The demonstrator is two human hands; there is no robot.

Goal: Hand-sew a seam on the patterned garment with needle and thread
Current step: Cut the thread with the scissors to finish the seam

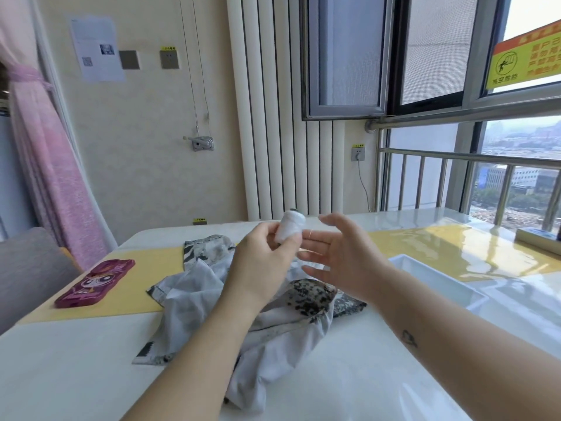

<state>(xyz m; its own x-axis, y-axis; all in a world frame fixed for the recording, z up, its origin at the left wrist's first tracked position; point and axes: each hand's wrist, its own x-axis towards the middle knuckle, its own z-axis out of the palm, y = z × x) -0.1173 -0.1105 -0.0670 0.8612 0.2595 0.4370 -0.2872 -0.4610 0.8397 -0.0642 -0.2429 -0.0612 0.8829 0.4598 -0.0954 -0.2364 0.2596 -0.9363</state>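
My left hand (261, 259) holds a white spool of thread (290, 227) upright above the table, fingers curled round its lower half. My right hand (340, 256) hovers just to the right of the spool with fingers spread and straight, holding nothing; a thin ring shows on one finger. Below both hands the patterned garment (194, 299) lies crumpled on the white table (76, 375), mostly pale inside-out fabric with black-and-white print at its edges. No needle is visible.
A magenta phone in a cartoon case (95, 282) lies on the yellow table runner (145, 287) at left. A white tray (437, 279) sits at right, a book (538, 237) at the far right edge. A radiator and windows stand behind the table.
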